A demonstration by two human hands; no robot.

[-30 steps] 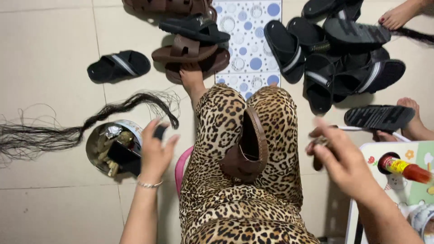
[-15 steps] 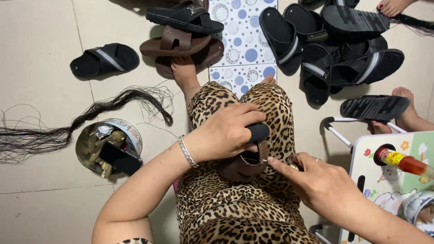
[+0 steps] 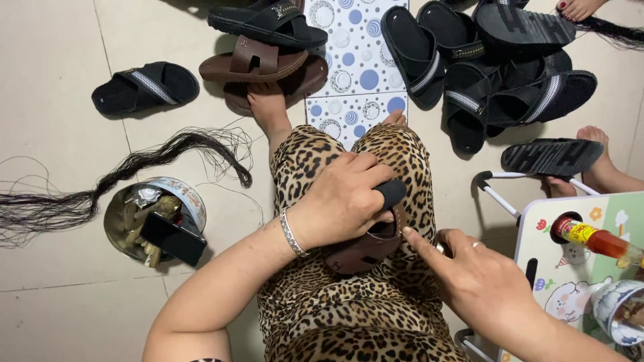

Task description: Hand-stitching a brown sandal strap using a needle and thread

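Your left hand (image 3: 342, 201) clamps the brown sandal (image 3: 365, 248) on your lap, steadying it; right hand (image 3: 479, 278), at 4 o'clock, fingers loosely apart, forefinger touching its rim.

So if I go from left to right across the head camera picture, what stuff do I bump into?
Bundle of black hair → round metal tin → left hand → right hand → red-capped bottle.
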